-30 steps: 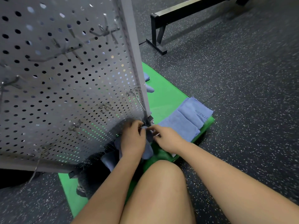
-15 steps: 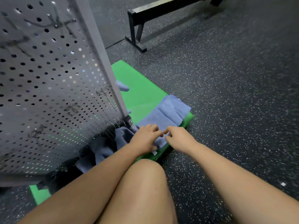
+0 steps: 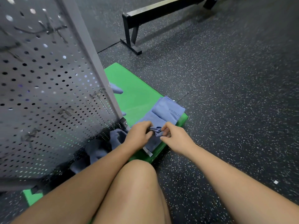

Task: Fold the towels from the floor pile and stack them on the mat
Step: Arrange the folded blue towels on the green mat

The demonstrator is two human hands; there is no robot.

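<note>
Blue towel (image 3: 156, 132) bunched, lying on folded blue towels (image 3: 168, 111) at green mat (image 3: 137, 94) corner.

- We log one view: a wide-angle camera worn on the person's head, facing forward and steeply down.
- It sits close. A bare knee (image 3: 137, 183) and both forearms fill the bottom edge.
- Near frame centre, the left hand (image 3: 139, 135) and the right hand (image 3: 176, 138) pinch a bunched blue cloth towel (image 3: 156, 131).
- A grey perforated metal panel (image 3: 48, 94), very near the lens, blocks the left half.
- Ahead lie a flat green foam mat (image 3: 137, 97) and black speckled rubber floor (image 3: 226, 94). A black metal bench frame (image 3: 139, 18) marks the top edge.
</note>
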